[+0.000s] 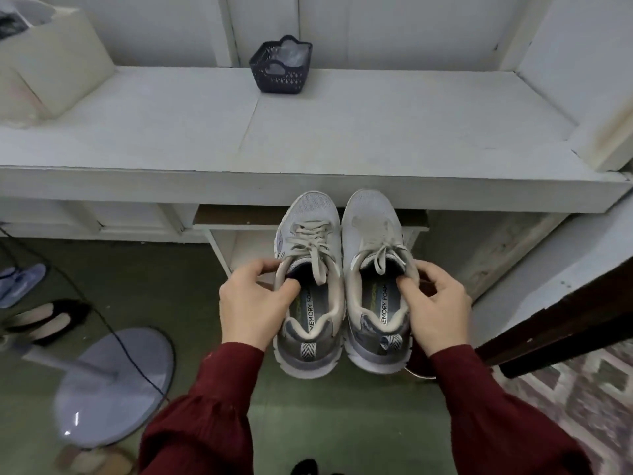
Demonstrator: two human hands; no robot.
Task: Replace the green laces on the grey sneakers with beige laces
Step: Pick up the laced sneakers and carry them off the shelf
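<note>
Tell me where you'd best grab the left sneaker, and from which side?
Take the left sneaker by its outer collar edge, beside the tongue, coming from above and the left. Its opening faces up, so a thumb fits inside with fingers outside, as the left hand grips it. The right sneaker sits against its inner side, blocking that approach.

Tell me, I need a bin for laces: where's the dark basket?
Head view: the dark basket stands on the white shelf, upper centre-left, beyond the grey sneakers.
</note>
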